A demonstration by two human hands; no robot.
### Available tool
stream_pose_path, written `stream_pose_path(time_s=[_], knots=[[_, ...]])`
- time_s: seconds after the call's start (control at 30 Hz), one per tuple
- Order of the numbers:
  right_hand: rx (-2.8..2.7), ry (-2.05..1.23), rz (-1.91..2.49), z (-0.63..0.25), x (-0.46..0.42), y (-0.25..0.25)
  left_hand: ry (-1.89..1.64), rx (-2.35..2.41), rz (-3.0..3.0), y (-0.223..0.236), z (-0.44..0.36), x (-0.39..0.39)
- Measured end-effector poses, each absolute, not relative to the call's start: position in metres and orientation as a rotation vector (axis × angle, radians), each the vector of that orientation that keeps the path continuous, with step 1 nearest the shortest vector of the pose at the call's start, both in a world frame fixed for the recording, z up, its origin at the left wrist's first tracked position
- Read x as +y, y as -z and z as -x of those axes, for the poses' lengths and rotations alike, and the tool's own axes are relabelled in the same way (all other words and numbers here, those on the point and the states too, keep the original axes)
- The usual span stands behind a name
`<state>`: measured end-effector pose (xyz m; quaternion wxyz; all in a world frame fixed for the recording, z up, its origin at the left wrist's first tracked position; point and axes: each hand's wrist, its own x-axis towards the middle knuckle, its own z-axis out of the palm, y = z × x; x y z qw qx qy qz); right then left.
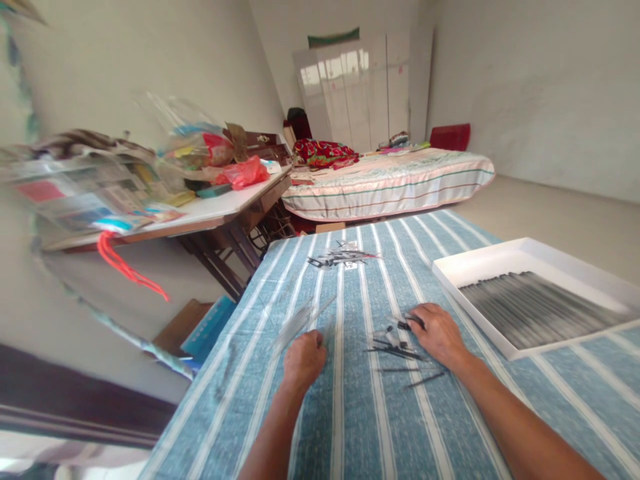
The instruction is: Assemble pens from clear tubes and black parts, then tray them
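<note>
I work at a table under a blue-and-white striped cloth [360,413]. My left hand [303,359] is closed in a fist on a clear, thin pen tube [300,320] that points up and away. My right hand [436,331] rests on the cloth with fingers curled on a small black pen part [414,321]. Several loose thin black refills and small parts [395,350] lie between and below the hands.
A white shallow tray [520,253] filled with several dark pens stands at the right. A small pile of dark parts [343,257] lies at the far end of the table. A cluttered side table [210,207] is at left, a bed [390,177] behind.
</note>
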<state>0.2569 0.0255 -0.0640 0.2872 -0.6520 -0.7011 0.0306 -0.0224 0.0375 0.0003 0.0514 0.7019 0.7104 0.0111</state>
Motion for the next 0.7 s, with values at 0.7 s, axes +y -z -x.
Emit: stream_pose_path(time_s=[0.7], knots=[[-1.760,-0.136,1.616,-0.254,0.022,0.051,-0.355,1.500,-1.922,-0.013,-0.012,0.033]])
